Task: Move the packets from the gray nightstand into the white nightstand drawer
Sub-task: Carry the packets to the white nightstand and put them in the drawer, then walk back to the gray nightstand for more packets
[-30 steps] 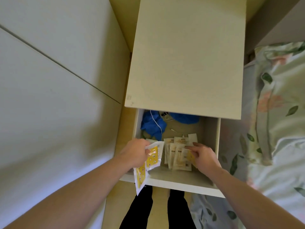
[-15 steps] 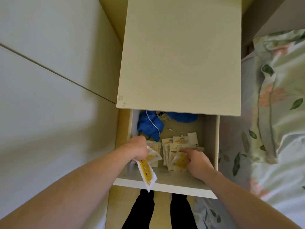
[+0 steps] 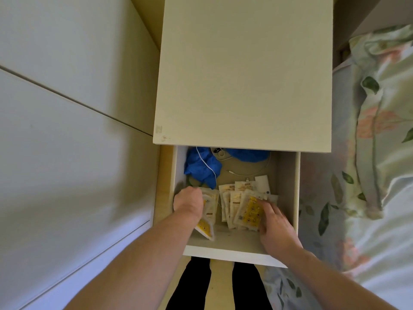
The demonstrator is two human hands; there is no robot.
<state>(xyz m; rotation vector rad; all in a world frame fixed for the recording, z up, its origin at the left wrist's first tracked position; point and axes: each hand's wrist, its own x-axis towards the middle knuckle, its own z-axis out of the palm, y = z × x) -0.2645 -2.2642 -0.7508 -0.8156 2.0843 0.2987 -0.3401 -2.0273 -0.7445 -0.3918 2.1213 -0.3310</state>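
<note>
My left hand [image 3: 188, 203] is down at the drawer's left wall, its grip curled round a yellow-printed packet [image 3: 205, 228] whose lower corner pokes out below the wrist toward the front edge. My right hand [image 3: 273, 227] rests near the drawer's right wall with straight, relaxed fingers lying on another yellow packet [image 3: 250, 212], pressing it onto the pile rather than clamping it. Between my two hands the other packets [image 3: 232, 199] lie overlapping on the floor of the white nightstand drawer [image 3: 232, 253], roughly mid-drawer. Behind them, toward the back left corner, I see a crumpled blue cloth [image 3: 201, 166] with a thin white cable [image 3: 245, 174] trailing across it and along the back. The nightstand top [image 3: 243, 70] overhangs the drawer's rear and hides what lies there. A floral bedcover [image 3: 375, 153] runs just beside the drawer's right side, and pale cabinet doors [image 3: 67, 130] stand at the left.
</note>
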